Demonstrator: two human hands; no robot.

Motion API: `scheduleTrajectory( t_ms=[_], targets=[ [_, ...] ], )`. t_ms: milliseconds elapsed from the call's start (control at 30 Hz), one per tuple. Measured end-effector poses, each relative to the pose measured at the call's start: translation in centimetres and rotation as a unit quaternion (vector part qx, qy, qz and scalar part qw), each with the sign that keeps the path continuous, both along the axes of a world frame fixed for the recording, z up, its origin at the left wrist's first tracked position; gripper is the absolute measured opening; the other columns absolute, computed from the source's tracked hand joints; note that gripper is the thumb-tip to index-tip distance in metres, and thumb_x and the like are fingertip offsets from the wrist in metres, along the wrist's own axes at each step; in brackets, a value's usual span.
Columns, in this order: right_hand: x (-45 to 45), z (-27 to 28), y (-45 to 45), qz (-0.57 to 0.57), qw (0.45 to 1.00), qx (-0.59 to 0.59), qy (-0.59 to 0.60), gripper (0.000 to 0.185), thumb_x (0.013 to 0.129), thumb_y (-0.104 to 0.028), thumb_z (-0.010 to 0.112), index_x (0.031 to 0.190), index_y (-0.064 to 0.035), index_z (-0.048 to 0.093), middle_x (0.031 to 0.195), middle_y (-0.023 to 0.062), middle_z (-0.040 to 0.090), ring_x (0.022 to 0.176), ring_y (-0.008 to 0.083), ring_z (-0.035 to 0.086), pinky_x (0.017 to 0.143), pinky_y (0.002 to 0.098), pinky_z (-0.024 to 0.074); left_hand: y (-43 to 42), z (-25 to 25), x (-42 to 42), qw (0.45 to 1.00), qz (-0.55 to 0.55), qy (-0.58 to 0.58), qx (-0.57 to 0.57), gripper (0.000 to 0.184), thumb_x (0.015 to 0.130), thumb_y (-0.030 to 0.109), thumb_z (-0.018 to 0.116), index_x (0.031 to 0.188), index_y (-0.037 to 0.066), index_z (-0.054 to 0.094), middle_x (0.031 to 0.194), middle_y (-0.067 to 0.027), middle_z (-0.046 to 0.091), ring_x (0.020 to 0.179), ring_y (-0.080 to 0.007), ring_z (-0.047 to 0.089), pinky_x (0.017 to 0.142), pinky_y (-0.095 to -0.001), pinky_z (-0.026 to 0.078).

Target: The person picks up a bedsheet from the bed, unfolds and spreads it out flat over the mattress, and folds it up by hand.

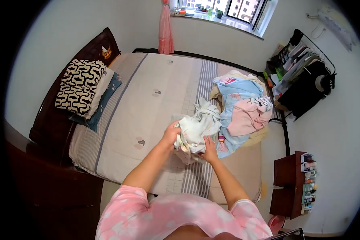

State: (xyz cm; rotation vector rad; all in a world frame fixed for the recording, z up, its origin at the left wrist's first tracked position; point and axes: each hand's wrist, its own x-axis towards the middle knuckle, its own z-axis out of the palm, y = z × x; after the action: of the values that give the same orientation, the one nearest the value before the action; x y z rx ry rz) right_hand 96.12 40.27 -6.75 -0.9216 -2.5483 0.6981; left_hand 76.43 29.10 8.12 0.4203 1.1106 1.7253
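Note:
A bunched pale green-white piece of clothing (198,130) with small coloured prints is held over the bed, its exact kind hidden by the folds. My left hand (172,135) is closed round its left edge, the thumb on top and the other fingers mostly under the fabric. At the lower right edge, my right hand (209,150) grips the same cloth, some fingertips lying over it. Just right of it, a heap of laundry holds a light blue garment (239,89) and a pink garment (250,116) with a printed figure.
A bed (148,108) with a striped sheet lies below my hands. Folded bedding and a black-and-white patterned pillow (81,86) rest by the dark headboard (96,44). On the right stand a clothes rack (320,52) and a brown cabinet (290,186) with bottles. A pink curtain (166,32) hangs by the window.

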Motion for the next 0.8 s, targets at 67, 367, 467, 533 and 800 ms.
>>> scheduleTrajectory(
  t_ms=[67, 367, 467, 533, 800],
  targets=[
    [-1.1, -0.9, -1.3, -0.026, 0.998, 0.062, -0.012, 0.052, 0.064, -0.016, 0.07, 0.113, -0.01, 0.053, 0.129, 0.0195, 0.04, 0.115, 0.0375, 0.04, 0.095, 0.0445, 0.034, -3.7, 2.8, -2.3, 0.999, 0.002, 0.0, 0.035, 0.049, 0.067, -0.005, 0.041, 0.115, -0.004, 0.049, 0.096, -0.012, 0.06, 0.079, -0.0203, 0.061, 0.068, -0.0288, 0.051],
    [-6.8, 2.6, -5.8, -0.134, 0.989, 0.023, 0.063, 0.019, 0.081, -0.015, 0.045, 0.092, -0.0017, 0.054, 0.085, 0.023, 0.058, 0.077, 0.038, 0.057, 0.065, 0.045, 0.0465, -19.0, 7.0, -19.8, 0.949, 0.222, 0.222, -0.008, 0.049, 0.069, -0.003, 0.044, 0.118, -0.001, 0.046, 0.101, -0.0125, 0.058, 0.088, -0.021, 0.058, 0.075, -0.0284, 0.047],
    [-5.9, 6.1, -4.0, -0.244, 0.892, -0.305, 0.229, 0.018, 0.085, -0.02, 0.045, 0.091, -0.0066, 0.056, 0.074, 0.0119, 0.059, 0.058, 0.0236, 0.058, 0.045, 0.0374, 0.0463, -23.2, 4.5, -26.3, 0.92, 0.302, 0.243, -0.049, 0.048, 0.072, -0.001, 0.046, 0.12, 0.004, 0.045, 0.105, -0.0126, 0.056, 0.093, -0.022, 0.056, 0.077, -0.0291, 0.046],
    [-3.7, 6.8, -2.7, -0.248, 0.791, -0.409, 0.382, 0.019, 0.086, -0.021, 0.046, 0.092, -0.0076, 0.057, 0.072, 0.0076, 0.059, 0.055, 0.0198, 0.058, 0.043, 0.0334, 0.0467, -26.0, 4.8, -27.9, 0.914, 0.357, 0.191, -0.037, 0.057, 0.067, -0.008, 0.037, 0.122, 0.004, 0.041, 0.109, -0.0142, 0.053, 0.095, -0.025, 0.055, 0.08, -0.0322, 0.045],
    [1.5, 10.2, -3.6, -0.264, 0.666, -0.443, 0.539, 0.025, 0.085, -0.016, 0.046, 0.104, -0.0042, 0.055, 0.099, 0.0092, 0.06, 0.09, 0.0226, 0.059, 0.076, 0.0391, 0.0512, -31.0, 1.7, -31.1, 0.909, 0.379, 0.171, -0.002, 0.057, 0.073, -0.009, 0.041, 0.127, 0.009, 0.036, 0.114, -0.0142, 0.05, 0.097, -0.0248, 0.054, 0.077, -0.0333, 0.047]
  ],
)
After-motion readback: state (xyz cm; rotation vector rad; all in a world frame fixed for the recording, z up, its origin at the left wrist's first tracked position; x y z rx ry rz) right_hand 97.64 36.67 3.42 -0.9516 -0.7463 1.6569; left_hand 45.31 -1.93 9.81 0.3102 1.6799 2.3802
